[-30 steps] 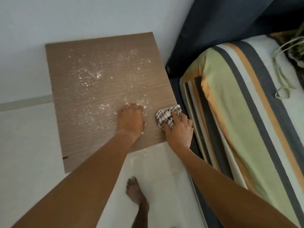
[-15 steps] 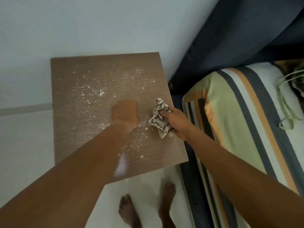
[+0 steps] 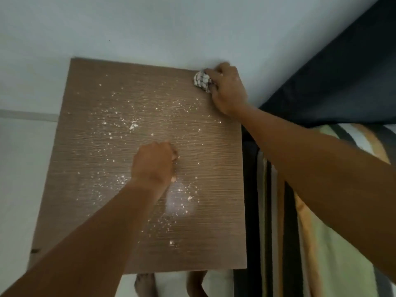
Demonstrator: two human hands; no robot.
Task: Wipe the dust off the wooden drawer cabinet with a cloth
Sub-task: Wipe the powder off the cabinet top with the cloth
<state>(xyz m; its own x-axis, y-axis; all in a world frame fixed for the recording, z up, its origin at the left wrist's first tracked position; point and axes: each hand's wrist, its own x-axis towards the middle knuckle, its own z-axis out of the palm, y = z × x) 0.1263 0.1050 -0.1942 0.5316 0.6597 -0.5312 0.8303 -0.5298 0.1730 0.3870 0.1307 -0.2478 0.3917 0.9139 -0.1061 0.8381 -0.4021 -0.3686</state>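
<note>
The wooden drawer cabinet (image 3: 214, 232) is showing its flat brown top, with thin lines running across it. White dust (image 3: 132, 126) is lying on it in lots of little specks. Most of the specks are sitting around the left hand (image 3: 154, 166), and some are spreading out toward the right hand (image 3: 228, 91). 1 brighter, smeary patch is glowing just beside the left wrist, on the side nearer the person.

The right hand is reaching to the far right corner of the top. Its fingers are curling around a checked cloth (image 3: 201, 80) and squeezing it into a small ball. The cloth is touching the wood, just left of that hand. The left hand is making a fist with nothing showing inside it, and it is resting on the middle of the top.

Just past the right hand, the far edge of the top is meeting the pale wall (image 3: 171, 28). The right edge is running under the right wrist, and a dark gap is lying between it and the striped bed (image 3: 321, 264) under the right arm. Left of the left hand, lots of wood is stretching out to the left edge, with pale floor (image 3: 15, 179) beyond it. The near edge is passing under the left arm, and 2 bare feet (image 3: 144, 285) are peeking out below it.
</note>
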